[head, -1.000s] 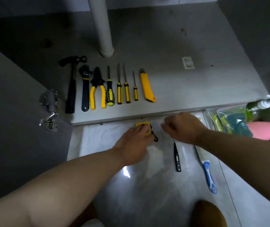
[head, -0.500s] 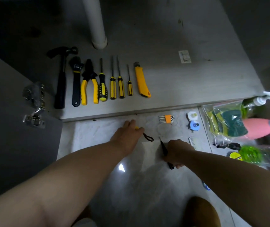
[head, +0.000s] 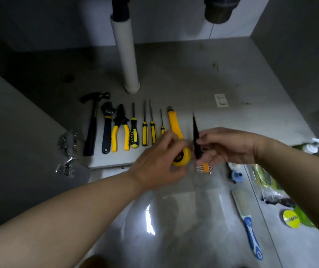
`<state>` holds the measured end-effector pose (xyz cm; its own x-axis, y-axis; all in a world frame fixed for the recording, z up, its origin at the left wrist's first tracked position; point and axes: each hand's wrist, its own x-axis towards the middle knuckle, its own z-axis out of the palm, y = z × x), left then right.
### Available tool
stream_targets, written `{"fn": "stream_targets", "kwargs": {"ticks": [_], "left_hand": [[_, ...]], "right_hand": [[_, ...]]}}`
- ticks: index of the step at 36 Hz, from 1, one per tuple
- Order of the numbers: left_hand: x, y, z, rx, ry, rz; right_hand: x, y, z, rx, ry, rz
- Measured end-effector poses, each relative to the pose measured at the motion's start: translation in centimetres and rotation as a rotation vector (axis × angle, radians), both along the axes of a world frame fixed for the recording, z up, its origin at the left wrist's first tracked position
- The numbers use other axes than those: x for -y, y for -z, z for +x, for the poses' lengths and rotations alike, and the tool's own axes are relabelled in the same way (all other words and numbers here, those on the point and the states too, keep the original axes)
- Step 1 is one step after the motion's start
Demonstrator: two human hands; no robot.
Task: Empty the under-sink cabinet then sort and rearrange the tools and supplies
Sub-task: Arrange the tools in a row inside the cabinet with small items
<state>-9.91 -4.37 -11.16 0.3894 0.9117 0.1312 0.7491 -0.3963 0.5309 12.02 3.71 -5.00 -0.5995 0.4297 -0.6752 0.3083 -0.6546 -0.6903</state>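
Grey cabinet floor (head: 232, 78) at centre frame, row laid from hammer (head: 93, 122) to utility knife (head: 174, 122). Lifted off the tiles a moment ago: yellow tape measure (head: 182, 157), gripped in left hand (head: 154, 167); black pen tool (head: 195, 136), pinched upright in right hand (head: 230, 146), just right of the knife. Probably next into the row.

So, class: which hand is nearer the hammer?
Left. The left hand, gripping the tape measure, is right of the hammer, past the screwdrivers. The right hand, pinching a black probe, is farther right.
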Motion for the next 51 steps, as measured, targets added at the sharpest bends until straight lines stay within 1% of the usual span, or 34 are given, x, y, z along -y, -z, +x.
{"fn": "stream_targets", "kwargs": {"ticks": [1,3,5,6,8,11,13,16,18,22,26,29,32,36,39,41,47,51], "left_hand": [[-1.1,-0.5,-0.2,0.030,-0.058,0.011],[-3.5,-1.4,-0.7,0.102,-0.158,0.018],[-6.1,-1.8,-1.1,0.176,-0.232,0.023],[-7.4,-1.9,-1.3,0.202,-0.268,0.021],[-9.8,-1.9,-1.7,0.205,-0.348,-0.012],[-13.1,-1.5,-2.4,0.133,-0.439,-0.102],[-14.7,-1.0,-2.8,0.088,-0.448,-0.150],[-16.6,-0.2,-3.2,0.005,-0.422,-0.196],[-17.6,0.2,-3.3,-0.064,-0.402,-0.204],[-19.0,0.7,-2.9,-0.102,-0.360,-0.223],[-19.6,1.2,-2.8,-0.150,-0.327,-0.204],[-19.5,1.2,-2.8,-0.127,-0.308,-0.195],[-19.1,0.8,-2.6,-0.103,-0.297,-0.196],[-17.9,0.3,-2.5,-0.064,-0.356,-0.181],[-16.4,0.3,-3.3,-0.122,-0.450,-0.136],[-15.0,0.3,-4.0,-0.157,-0.465,-0.138],[-10.4,-0.2,-5.1,-0.211,-0.421,-0.120],[-8.2,-0.3,-4.9,-0.347,-0.338,-0.133]], "right_hand": [[-0.6,-0.1,0.0,-0.047,0.106,0.004],[-2.0,-0.1,0.1,-0.072,0.258,0.061],[-3.2,0.2,-0.1,-0.048,0.328,0.143],[-3.8,0.4,-0.3,-0.007,0.339,0.186],[-4.7,1.2,-0.6,0.142,0.316,0.313],[-5.9,2.7,-1.2,0.389,0.267,0.514],[-6.8,3.8,-1.6,0.553,0.250,0.647],[-7.9,5.1,-2.0,0.812,0.126,0.903],[-7.9,5.6,-2.4,0.878,0.138,0.968],[-6.3,6.5,-2.8,0.838,0.178,0.993],[-4.0,7.3,-3.2,0.792,0.133,1.057],[-2.7,7.8,-3.5,0.821,0.093,1.089],[-1.9,8.0,-3.4,0.807,0.106,1.108],[-1.4,7.7,-3.1,0.771,0.113,1.104],[-0.6,7.4,-2.6,0.765,0.141,1.176],[0.2,7.5,-2.3,0.729,0.157,1.226],[1.6,8.0,-2.2,0.644,0.114,1.337],[1.6,7.7,-2.8,0.649,0.115,1.420]]}}
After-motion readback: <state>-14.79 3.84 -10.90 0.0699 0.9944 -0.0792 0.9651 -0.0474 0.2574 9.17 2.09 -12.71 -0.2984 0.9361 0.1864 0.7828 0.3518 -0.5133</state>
